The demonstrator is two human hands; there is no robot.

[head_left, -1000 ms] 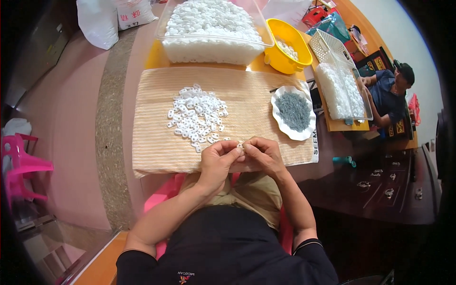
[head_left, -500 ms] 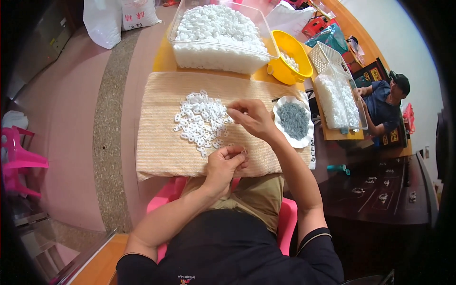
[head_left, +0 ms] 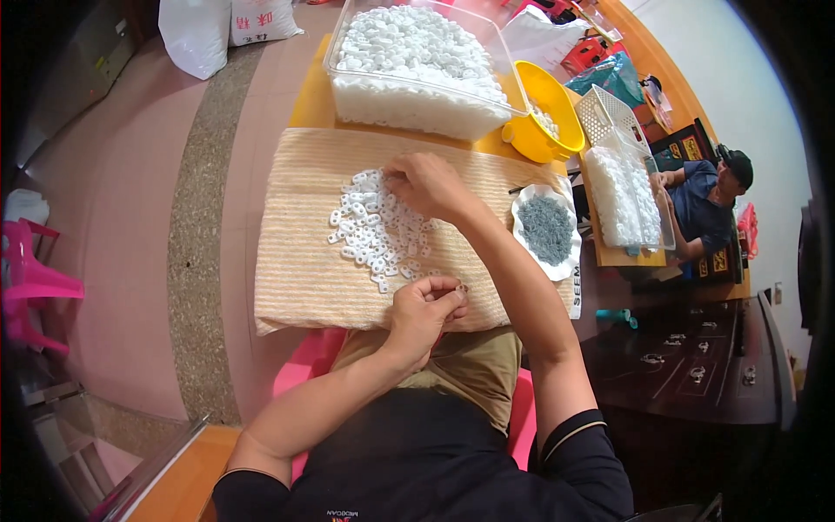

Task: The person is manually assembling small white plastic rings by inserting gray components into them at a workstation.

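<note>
On the striped towel (head_left: pixel 300 226) lies a loose pile of small white plastic pieces with holes (head_left: pixel 370 230). My right hand (head_left: pixel 426 184) reaches over the pile's upper right part, fingers bent and pressed together among the pieces; whatever they hold is hidden. Near the towel's front edge, my left hand (head_left: pixel 422 313) is closed in a pinch. Something tiny shows at its thumb and fingertips, too small to name. To the right of the pile stands a white wavy-rimmed plate (head_left: pixel 565 265) heaped with small grey-blue wire-like bits (head_left: pixel 545 230).
Behind the towel stands a clear bin (head_left: pixel 409 113) full of white pieces, beside a yellow basin (head_left: pixel 570 130) with more pieces. Farther right, a person (head_left: pixel 704 196) sits at another tub of white pieces (head_left: pixel 622 196). A pink stool (head_left: pixel 35 270) stands at left.
My right hand has moved left, from beside the pile onto its upper right part. The left hand keeps its pinch near the front edge. The whole view has shifted slightly.
</note>
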